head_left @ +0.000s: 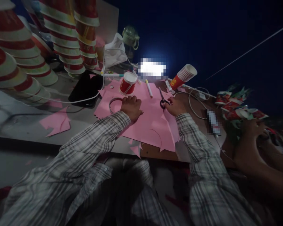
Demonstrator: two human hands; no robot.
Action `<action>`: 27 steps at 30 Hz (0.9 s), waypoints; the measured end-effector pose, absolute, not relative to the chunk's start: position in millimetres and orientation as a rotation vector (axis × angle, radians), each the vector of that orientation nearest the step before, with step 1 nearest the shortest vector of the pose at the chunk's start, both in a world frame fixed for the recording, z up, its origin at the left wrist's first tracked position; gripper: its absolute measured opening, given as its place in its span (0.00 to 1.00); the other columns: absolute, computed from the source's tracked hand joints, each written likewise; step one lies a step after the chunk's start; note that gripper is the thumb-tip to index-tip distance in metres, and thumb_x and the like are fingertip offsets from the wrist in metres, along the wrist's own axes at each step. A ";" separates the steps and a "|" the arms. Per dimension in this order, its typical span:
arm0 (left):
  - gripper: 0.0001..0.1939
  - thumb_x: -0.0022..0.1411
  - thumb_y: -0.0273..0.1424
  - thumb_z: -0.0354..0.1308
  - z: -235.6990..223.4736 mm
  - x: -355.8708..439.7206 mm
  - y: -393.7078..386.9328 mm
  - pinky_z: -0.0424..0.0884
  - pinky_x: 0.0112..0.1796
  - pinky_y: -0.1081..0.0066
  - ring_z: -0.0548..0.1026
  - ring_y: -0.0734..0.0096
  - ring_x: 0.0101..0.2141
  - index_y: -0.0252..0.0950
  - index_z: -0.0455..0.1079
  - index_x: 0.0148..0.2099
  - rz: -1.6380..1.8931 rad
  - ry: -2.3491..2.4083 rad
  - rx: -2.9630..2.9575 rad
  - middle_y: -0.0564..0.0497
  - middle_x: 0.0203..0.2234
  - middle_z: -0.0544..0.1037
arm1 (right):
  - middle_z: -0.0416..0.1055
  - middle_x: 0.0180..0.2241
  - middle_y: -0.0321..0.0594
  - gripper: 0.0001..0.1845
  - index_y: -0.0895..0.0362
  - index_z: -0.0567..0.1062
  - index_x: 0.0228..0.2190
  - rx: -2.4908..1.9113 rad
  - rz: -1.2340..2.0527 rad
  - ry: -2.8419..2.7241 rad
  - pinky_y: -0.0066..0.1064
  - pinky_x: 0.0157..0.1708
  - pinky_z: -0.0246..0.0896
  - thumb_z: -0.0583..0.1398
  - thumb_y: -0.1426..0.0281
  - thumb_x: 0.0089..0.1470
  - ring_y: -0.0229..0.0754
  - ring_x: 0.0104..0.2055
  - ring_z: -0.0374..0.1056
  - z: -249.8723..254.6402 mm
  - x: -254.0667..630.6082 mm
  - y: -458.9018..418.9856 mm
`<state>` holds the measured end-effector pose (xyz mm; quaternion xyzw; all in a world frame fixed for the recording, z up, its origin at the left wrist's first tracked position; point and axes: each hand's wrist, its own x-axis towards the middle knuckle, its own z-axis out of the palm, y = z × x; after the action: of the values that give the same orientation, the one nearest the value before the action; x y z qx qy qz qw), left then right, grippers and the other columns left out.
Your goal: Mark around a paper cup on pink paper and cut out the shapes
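Observation:
My left hand [132, 107] rests palm down on a stack of pink paper [146, 128], thumb apart from the fingers. It partly covers a thin grey ring-shaped band [111, 106]; whether the fingers press on the band is hidden. To the right, my right hand [175, 106] has its fingers at the black handles of a pair of scissors [162, 98], whose blades point away from me. Beyond my left hand a red and white paper cup [128, 84] stands upside down on the paper. A marker [149, 89] lies between the cup and the scissors.
Tall stacks of paper cups [68, 40] rise at left beside a black phone [86, 89]. More nested cups [184, 77] lean at the back right. Pink scraps [58, 121] and a white cable [193, 100] lie about. Another person's arm [247, 147] is at right, near decorated cups [233, 105].

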<state>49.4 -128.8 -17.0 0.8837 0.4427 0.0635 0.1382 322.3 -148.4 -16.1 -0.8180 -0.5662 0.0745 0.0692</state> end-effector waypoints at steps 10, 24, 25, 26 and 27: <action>0.18 0.66 0.41 0.63 -19.7 52.4 -127.4 0.62 0.54 0.51 0.69 0.45 0.55 0.33 0.74 0.52 0.206 1.264 2.582 0.38 0.51 0.77 | 0.77 0.53 0.58 0.27 0.62 0.76 0.56 -2.611 0.260 -1.746 0.46 0.56 0.68 0.60 0.60 0.60 0.58 0.56 0.73 -13.9 309.4 -143.1; 0.19 0.65 0.40 0.64 -19.8 51.6 -126.8 0.65 0.54 0.52 0.69 0.45 0.56 0.34 0.74 0.52 0.231 1.334 2.524 0.38 0.54 0.75 | 0.71 0.27 0.35 0.18 0.57 0.77 0.39 -1.921 0.664 -1.170 0.37 0.35 0.66 0.64 0.63 0.46 0.41 0.29 0.66 -10.8 327.1 -167.0; 0.18 0.66 0.40 0.63 -18.7 51.4 -126.6 0.65 0.55 0.52 0.69 0.45 0.57 0.33 0.74 0.52 0.227 1.326 2.513 0.38 0.55 0.75 | 0.70 0.27 0.34 0.18 0.55 0.76 0.38 -1.816 0.744 -1.130 0.35 0.32 0.64 0.64 0.60 0.46 0.40 0.27 0.64 -8.8 325.6 -175.0; 0.18 0.66 0.39 0.64 -17.9 51.3 -126.6 0.65 0.55 0.52 0.69 0.45 0.57 0.33 0.74 0.52 0.224 1.323 2.499 0.38 0.55 0.75 | 0.69 0.27 0.33 0.18 0.53 0.76 0.37 -1.727 0.818 -1.108 0.34 0.30 0.63 0.65 0.57 0.46 0.39 0.27 0.64 -6.1 323.1 -183.1; 0.18 0.65 0.39 0.64 -17.3 51.1 -126.9 0.65 0.55 0.52 0.69 0.45 0.57 0.33 0.75 0.52 0.223 1.321 2.487 0.38 0.55 0.75 | 0.70 0.28 0.34 0.18 0.52 0.75 0.37 -1.618 0.909 -1.083 0.33 0.29 0.62 0.65 0.55 0.46 0.39 0.27 0.64 -3.0 319.7 -191.2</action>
<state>51.1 -126.9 -17.3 0.8694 0.4618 0.0780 0.1575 319.7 -191.2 -3.0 -0.6620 -0.4433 0.3721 0.4763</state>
